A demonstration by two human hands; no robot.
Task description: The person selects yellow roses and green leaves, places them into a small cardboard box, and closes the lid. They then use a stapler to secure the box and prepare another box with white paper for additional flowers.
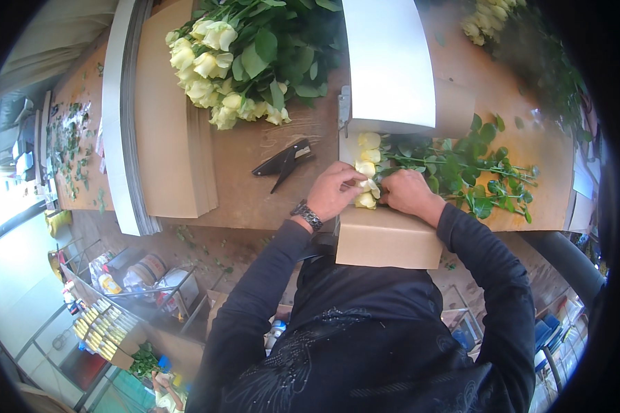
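A short row of pale yellow roses (368, 157) lies on a corrugated cardboard sheet, heads to the left and leafy stems (472, 168) stretching right. My left hand (336, 193), a watch on its wrist, pinches the petals of one of the nearer rose heads with thumb and forefinger. On the other side of these heads is my right hand (412, 196), its fingers curled in by the rose; what its fingertips hold is hidden. White cardboard (391, 62) folds up beyond the flowers, and a brown cardboard flap (389, 238) hangs toward me at the near edge.
A black stapler (283, 164) lies on the table (255, 199) left of my hands. Behind it rests a large bunch of pale roses (213, 62). Stacked cardboard sheets (165, 138) stand at left. More roses (488, 19) are at far right. A wire rack (148, 286) is below left.
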